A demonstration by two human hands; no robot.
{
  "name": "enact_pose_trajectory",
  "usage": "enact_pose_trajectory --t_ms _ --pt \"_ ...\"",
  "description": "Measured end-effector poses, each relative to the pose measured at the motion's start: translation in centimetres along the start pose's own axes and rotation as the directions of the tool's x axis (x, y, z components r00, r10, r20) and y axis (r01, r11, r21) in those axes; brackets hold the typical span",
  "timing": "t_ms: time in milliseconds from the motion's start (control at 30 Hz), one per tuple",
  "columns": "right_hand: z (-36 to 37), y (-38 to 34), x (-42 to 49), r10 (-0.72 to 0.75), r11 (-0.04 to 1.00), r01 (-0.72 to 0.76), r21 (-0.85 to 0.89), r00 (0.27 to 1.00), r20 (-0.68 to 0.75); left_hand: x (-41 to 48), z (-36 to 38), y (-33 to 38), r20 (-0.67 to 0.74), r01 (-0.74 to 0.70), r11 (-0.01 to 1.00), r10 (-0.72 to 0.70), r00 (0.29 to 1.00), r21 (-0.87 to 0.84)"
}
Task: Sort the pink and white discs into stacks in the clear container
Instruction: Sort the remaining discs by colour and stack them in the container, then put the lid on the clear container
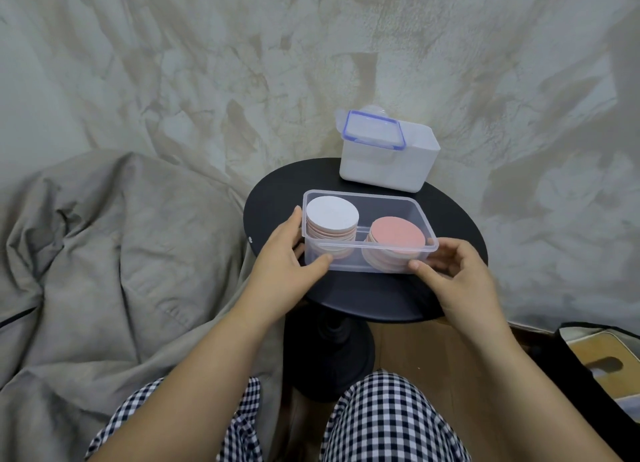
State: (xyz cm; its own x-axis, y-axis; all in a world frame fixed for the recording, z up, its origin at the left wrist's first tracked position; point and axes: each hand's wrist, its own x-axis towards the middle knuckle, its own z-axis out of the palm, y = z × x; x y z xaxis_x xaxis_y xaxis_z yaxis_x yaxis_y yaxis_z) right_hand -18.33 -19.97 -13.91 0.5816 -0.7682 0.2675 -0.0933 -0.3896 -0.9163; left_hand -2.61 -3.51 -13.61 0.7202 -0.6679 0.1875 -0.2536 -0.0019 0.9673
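Observation:
A clear rectangular container (408,205) sits on a round black table (460,226). Inside it stand two stacks of discs. The left stack (331,216) has a white disc on top, the right stack (397,237) a pink one. My left hand (287,254) holds the container's near left corner, thumb on the front wall and fingers on the left side. My right hand (450,271) holds the near right corner, thumb against the front wall and fingers by the rim.
A white box (384,171) stands at the back of the table, with a clear lid edged in blue (374,131) lying across its top. A grey blanket (104,254) lies on the left. A black bag (602,364) sits on the floor at right.

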Motion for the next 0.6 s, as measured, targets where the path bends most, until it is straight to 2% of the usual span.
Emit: enact_pose_trajectory --t_ms 67,167,333,400,600 --pt "-0.6 0.1 0.2 0.007 1.0 -0.008 0.021 0.998 0.055 -0.2 -0.4 0.2 -0.008 0.015 0.999 -0.015 1.0 -0.034" --pt "-1.8 0.7 0.5 0.025 0.998 -0.031 0.053 0.995 0.098 -0.6 -1.7 0.1 -0.01 -0.035 0.994 0.034 0.999 -0.099" --pt "-3.0 0.2 3.0 0.066 0.99 -0.061 0.13 0.997 -0.034 0.8 -3.8 1.5 -0.223 -0.096 0.977 0.052 0.974 -0.192" --pt "-2.9 -0.7 4.9 0.079 0.989 -0.068 0.131 0.994 -0.079 2.5 -3.9 3.1 -0.262 -0.077 0.983 0.031 0.965 -0.165" --pt "-1.5 -3.4 11.8 0.03 0.999 -0.031 -0.025 0.997 -0.067 9.9 -1.6 6.9 -0.101 0.072 0.997 -0.076 0.992 -0.04"
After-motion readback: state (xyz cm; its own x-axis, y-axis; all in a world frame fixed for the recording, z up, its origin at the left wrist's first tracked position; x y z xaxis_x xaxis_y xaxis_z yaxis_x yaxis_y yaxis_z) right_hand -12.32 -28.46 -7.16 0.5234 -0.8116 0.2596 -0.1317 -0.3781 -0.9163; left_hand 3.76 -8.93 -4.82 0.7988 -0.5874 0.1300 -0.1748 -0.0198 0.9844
